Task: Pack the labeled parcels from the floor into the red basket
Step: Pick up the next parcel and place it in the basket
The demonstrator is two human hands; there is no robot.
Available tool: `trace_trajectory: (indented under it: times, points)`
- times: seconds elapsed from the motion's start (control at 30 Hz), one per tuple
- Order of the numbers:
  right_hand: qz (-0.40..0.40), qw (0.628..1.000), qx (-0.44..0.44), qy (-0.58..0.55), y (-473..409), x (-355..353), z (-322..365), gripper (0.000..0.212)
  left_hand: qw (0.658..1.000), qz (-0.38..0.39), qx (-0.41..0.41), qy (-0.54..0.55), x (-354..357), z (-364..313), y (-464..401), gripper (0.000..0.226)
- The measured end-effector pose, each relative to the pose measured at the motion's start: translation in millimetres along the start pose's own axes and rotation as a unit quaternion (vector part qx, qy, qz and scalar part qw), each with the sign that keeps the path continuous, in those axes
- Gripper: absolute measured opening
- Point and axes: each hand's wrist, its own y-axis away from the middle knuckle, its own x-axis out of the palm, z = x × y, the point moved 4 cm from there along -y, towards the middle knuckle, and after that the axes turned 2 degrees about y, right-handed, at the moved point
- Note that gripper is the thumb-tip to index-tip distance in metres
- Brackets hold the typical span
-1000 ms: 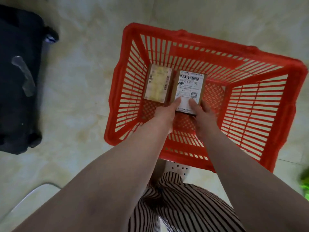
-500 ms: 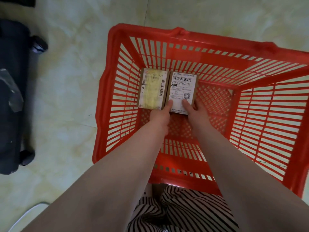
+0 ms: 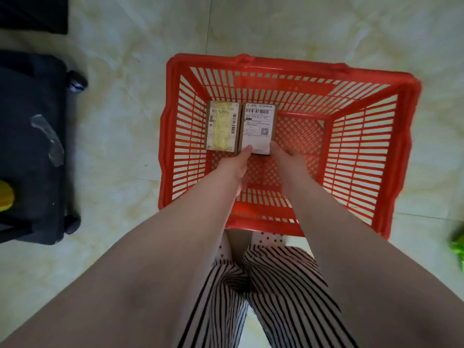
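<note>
A red basket (image 3: 371, 156) of slatted plastic stands on the pale marbled floor (image 3: 125, 136); inside it, at the far left corner of its mesh bottom, two brown cardboard parcels lie flat, side by side and touching. The left parcel (image 3: 222, 128) carries a yellowish label with a barcode along its right edge; the right parcel (image 3: 258, 128) carries a white shipping label with a barcode at the top and a QR code lower right. Both hands reach down into the basket to the right parcel's near edge — the left hand (image 3: 234, 167) has its thumb on the label's near left corner, the right hand (image 3: 286, 156) its thumb at the near right corner; both are pinching that parcel, though the other fingers are hidden beneath. The left parcel lies untouched. A black wheeled suitcase (image 3: 32, 146) lies on the floor to the left, well apart from the basket; striped trousers (image 3: 271, 297) show below — between the forearms.
</note>
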Motion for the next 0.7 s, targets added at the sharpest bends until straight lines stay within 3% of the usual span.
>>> trace_trajectory:
  times: [0.13, 0.2, 0.3, 0.43, 0.7]
  points:
    - [0.028, 0.995, 0.028, -0.096, 96, -39, 26, 0.022, 0.999, 0.031, 0.037, -0.001, -3, 2, 100, 0.047]
    - [0.052, 0.986, 0.027, -0.155, 143, -60, 36, 0.015, 0.996, 0.048, 0.074, -0.01, -1, 2, 154, 0.037]
    - [0.057, 0.973, 0.022, -0.221, 207, -94, 52, 0.014, 0.99, 0.064, 0.122, -0.019, 3, 10, 224, 0.039]
    - [0.058, 0.957, 0.028, -0.283, 272, -138, 55, 0.017, 0.983, 0.076, 0.166, -0.016, 14, 25, 293, 0.014]
    - [0.046, 0.941, 0.038, -0.334, 312, -259, 15, 0.025, 0.968, 0.082, 0.221, -0.087, 82, 73, 361, 0.017]
